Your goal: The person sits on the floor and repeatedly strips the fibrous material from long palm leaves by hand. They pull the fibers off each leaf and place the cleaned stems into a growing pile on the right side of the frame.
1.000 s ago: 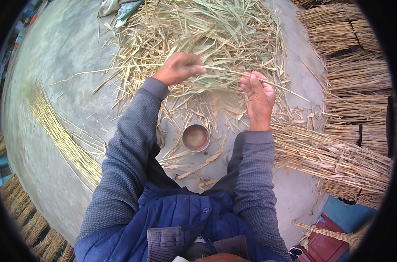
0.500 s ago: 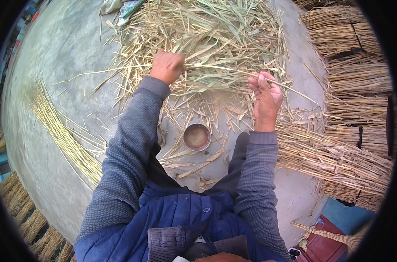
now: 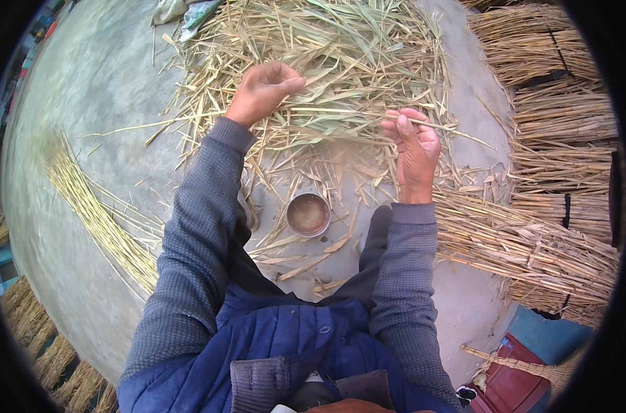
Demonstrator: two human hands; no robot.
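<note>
Head view: metal cup [image 3: 308,214] sits between forearms, loose straw [image 3: 313,62] beyond.

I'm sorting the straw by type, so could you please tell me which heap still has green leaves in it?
The loose pile under both hands: it mixes green blades with dry stalks. The bundles on the right are uniformly tan, and the left row is yellow.

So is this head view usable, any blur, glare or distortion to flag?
Head view: soft, even daylight, no glare or hard shadows; both the left hand and right hand on the straw pile are sharp; fisheye bends the bundled reeds near the rim; dark vignette in the corners.
</note>
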